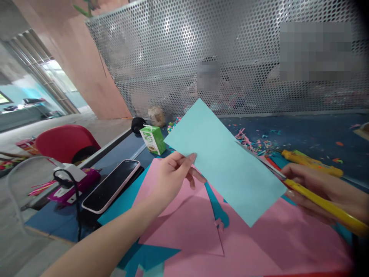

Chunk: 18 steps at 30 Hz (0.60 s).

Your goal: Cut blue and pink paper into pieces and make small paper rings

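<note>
My left hand (177, 171) pinches the near-left edge of a light blue sheet of paper (221, 157), thumb on top and fingers underneath. The sheet is held up at a tilt over the table. In my right hand (319, 184) is a pair of yellow-handled scissors (317, 200), its blades along the sheet's far right edge. Part of the blades is hidden by the paper, so I cannot tell whether they cut into it. Below lie several pink sheets (184, 227) and darker blue paper (150, 257). A small pink scrap (219, 224) rests on them.
A phone (112, 186), a green drink carton (152, 139) and a purple power strip (72, 188) with cables are at left. Paper scraps (250, 142) and a yellow tool (311, 161) lie at right. Behind rises a perforated metal screen (161, 57); a red chair (66, 144) stands beyond.
</note>
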Each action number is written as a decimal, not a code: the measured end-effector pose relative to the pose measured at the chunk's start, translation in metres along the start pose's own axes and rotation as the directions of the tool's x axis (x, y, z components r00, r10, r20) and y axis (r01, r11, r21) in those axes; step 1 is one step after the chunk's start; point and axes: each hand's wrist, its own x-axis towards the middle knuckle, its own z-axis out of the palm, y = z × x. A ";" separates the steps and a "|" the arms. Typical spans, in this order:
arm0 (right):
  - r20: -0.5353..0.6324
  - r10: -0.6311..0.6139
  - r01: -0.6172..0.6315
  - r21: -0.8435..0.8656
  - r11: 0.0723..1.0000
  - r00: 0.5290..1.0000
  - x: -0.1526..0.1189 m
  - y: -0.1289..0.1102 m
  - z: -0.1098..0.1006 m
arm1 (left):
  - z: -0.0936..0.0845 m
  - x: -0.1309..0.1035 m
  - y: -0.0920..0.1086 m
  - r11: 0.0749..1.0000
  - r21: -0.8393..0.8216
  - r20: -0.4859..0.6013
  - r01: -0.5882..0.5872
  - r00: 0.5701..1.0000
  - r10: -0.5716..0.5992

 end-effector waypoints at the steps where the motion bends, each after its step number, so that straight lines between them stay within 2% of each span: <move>1: -0.003 -0.007 0.007 -0.001 1.000 1.000 0.000 0.000 0.000 | 0.000 0.000 0.000 1.000 0.001 0.003 0.002 1.000 -0.002; 10: -0.030 -0.025 0.024 -0.020 1.000 0.999 -0.003 -0.004 0.002 | 0.000 0.001 0.000 0.999 -0.032 0.032 0.008 0.999 -0.007; 15: -0.046 -0.065 0.061 -0.076 0.995 0.997 -0.005 -0.016 0.002 | 0.000 0.001 0.002 0.999 0.044 0.061 0.003 0.998 -0.005; 18: -0.034 -0.070 0.067 -0.089 0.994 0.997 -0.005 -0.019 0.002 | 0.001 0.000 0.003 0.994 0.113 0.039 0.011 0.999 -0.015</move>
